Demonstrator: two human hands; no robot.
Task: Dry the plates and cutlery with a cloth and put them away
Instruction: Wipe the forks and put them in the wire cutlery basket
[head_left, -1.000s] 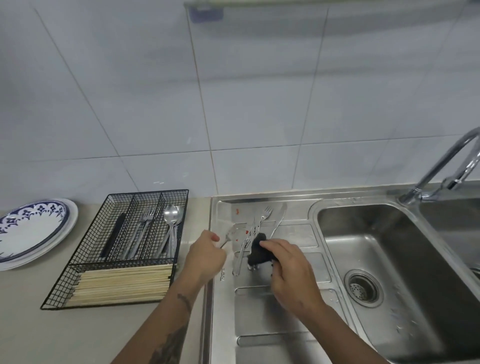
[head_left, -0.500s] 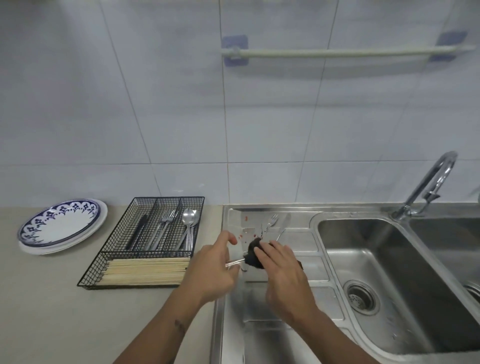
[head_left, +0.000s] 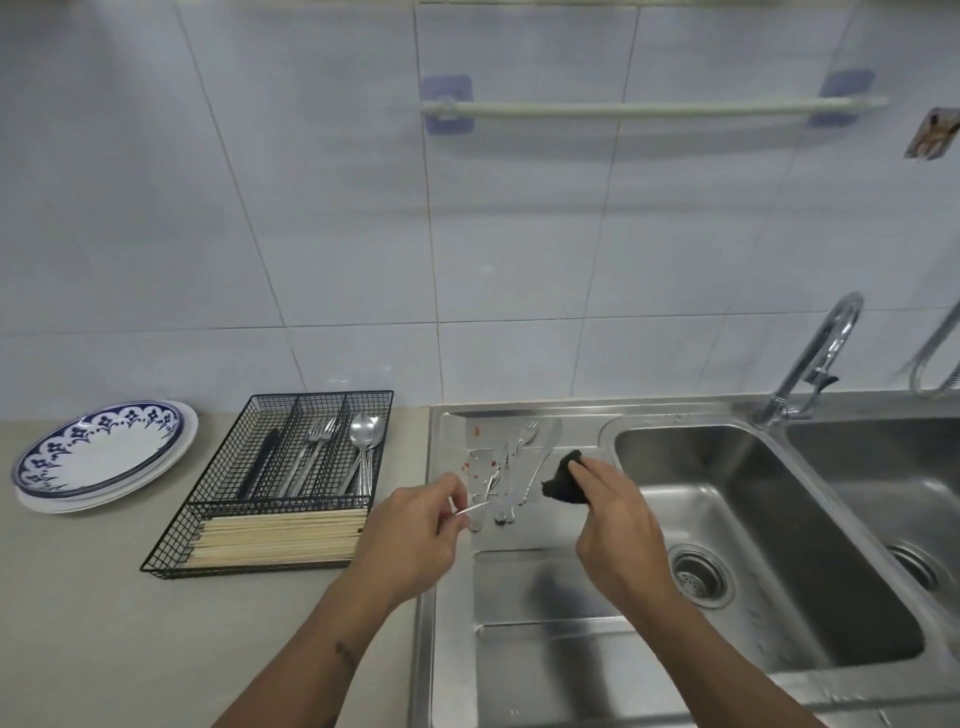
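Note:
My left hand (head_left: 415, 530) pinches the handle of a metal piece of cutlery (head_left: 475, 506) just above the drainboard (head_left: 550, 587). My right hand (head_left: 615, 525) grips a dark cloth (head_left: 563, 480) to the right of it, apart from the cutlery. Loose forks and a knife (head_left: 519, 462) lie on the drainboard behind both hands. A black wire cutlery tray (head_left: 218, 519) on the counter holds knives, forks, spoons (head_left: 366, 441) and chopsticks (head_left: 280, 535). Stacked blue-patterned plates (head_left: 98, 452) sit at the far left.
A steel sink basin (head_left: 753, 545) with a drain lies right of the drainboard, a second basin beyond it. A curved tap (head_left: 815, 358) stands at the back. A towel rail (head_left: 649, 109) is fixed on the tiled wall. Beige counter (head_left: 104, 623) stretches left.
My right hand has pulled the cloth away to the right, off the cutlery piece. My left hand still holds that piece by its handle. The camera view has tilted upward.

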